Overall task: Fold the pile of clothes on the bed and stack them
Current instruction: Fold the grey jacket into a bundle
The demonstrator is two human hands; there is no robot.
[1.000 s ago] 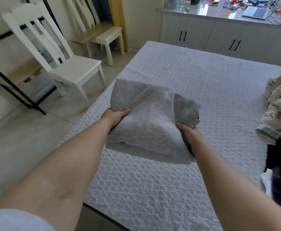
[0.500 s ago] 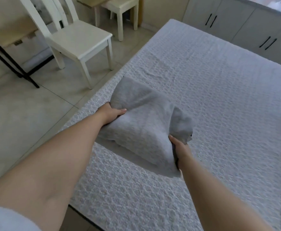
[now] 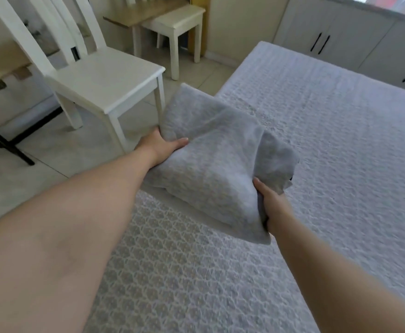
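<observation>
Folded grey garment (image 3: 211,169) is held up off the bed (image 3: 328,152), near the bed's left corner, partly over the floor gap by the white chair (image 3: 100,80).

Left hand (image 3: 161,146) grips the garment's left edge, thumb on top, fingers hidden underneath. Right hand (image 3: 272,204) grips the near right corner, thumb up against the bundle, fingers tucked under and out of sight.

Risks, left to right:
- Garment overhangs the bed edge on the left; if set down there it could slide off onto the floor tiles (image 3: 52,155).
- Middle of the bundle sags between the two hands; soft fabric, so the layers could shift and the fold open when lowered.
- Loose flap on the right side, just above the right hand, looks unsecured; likely to flop out on release and spoil the fold.

No stack is visible in this view, so the placing spot cannot be told.
</observation>
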